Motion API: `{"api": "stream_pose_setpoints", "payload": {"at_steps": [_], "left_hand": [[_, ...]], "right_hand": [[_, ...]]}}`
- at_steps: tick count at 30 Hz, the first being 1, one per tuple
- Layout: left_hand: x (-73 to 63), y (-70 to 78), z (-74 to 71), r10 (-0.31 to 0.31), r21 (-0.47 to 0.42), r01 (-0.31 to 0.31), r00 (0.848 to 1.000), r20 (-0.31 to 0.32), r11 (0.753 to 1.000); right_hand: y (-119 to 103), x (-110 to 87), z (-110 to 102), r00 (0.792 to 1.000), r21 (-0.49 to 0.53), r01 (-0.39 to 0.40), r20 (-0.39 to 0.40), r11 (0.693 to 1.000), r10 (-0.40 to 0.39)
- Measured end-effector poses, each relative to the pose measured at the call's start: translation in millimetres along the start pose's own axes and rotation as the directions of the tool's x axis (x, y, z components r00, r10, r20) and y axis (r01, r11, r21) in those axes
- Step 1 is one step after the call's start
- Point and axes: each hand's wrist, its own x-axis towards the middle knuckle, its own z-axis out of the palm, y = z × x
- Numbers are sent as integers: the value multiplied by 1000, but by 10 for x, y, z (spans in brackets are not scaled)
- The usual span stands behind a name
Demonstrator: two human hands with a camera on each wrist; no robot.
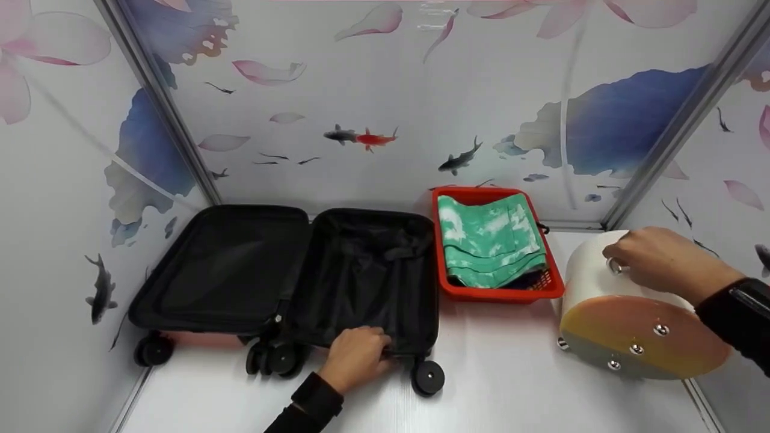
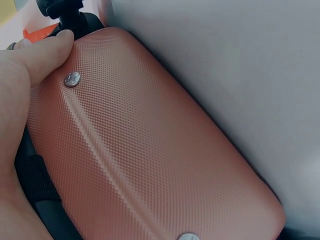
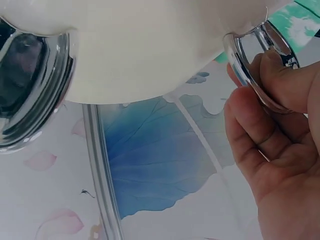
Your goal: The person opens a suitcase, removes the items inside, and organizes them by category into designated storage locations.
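An open suitcase (image 1: 367, 288) lies flat with its black lining upward and its two halves side by side. My left hand (image 1: 358, 355) grips the near rim of the right half, fingers over the edge. In the left wrist view, the thumb lies on the textured pink shell (image 2: 150, 135), near a metal screw. Over on the right, my right hand (image 1: 671, 261) holds a shiny metal handle (image 3: 237, 62) on a white rounded case (image 1: 586, 270). Several silver knobs stud the case's oval yellow, pink and grey face (image 1: 680, 355).
Against the back wall, a red plastic basket (image 1: 499, 293) holds folded green and white cloth (image 1: 493, 234). Black wheels (image 1: 428, 377) stick out at the suitcase's near side. Printed panels (image 1: 385, 84) with fish and petals enclose the white surface (image 1: 493, 373).
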Motion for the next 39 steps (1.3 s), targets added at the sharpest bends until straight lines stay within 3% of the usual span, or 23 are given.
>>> {"api": "stream_pose_setpoints", "payload": {"at_steps": [7,16,26,32,39], "left_hand": [[-1,12,3,-4,-5,4,1000,-10,1000],[5,47,-8,-9,-7,9,1000,-5,1000],[4,46,-9,-11,-13,11,1000,4,1000],[12,51,-10,-7,0,7,1000,-1,1000],[13,57,4,-15,2,15,1000,8,1000]], "right_hand": [[123,-11,98,993,-95,58,-98,994,-68],[298,9,211,963,-190,123,-215,974,-163],[402,231,303,952,-156,59,-290,986,-102],[466,339,374,926,-141,33,-367,989,-84],[529,473,451,916,-102,-48,-402,994,3]]}}
